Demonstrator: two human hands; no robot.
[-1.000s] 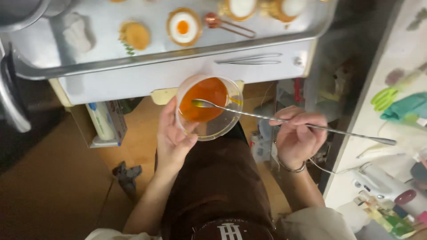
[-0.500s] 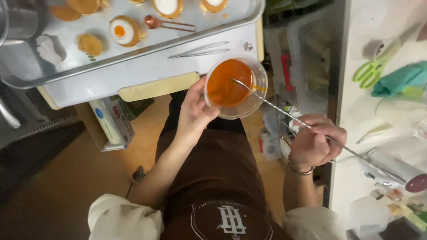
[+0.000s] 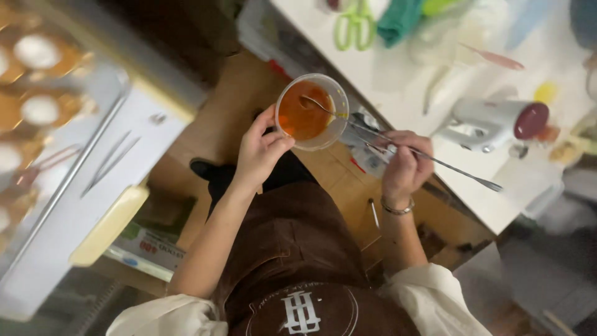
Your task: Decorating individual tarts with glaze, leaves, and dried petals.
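The clear cup [image 3: 310, 112] of orange liquid is being held up over the lap, beside the white worktop [image 3: 435, 74]. The left hand [image 3: 260, 151] fingers are gripping its side. The right hand [image 3: 403, 163] fingers are pinching a long metal spoon [image 3: 398, 144] dipping into the cup

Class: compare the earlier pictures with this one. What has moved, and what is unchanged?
The view has swung from the tray toward the white table. The left hand still holds the clear cup of orange liquid; the right hand still keeps the long metal spatula dipped in it. Nothing was let go.
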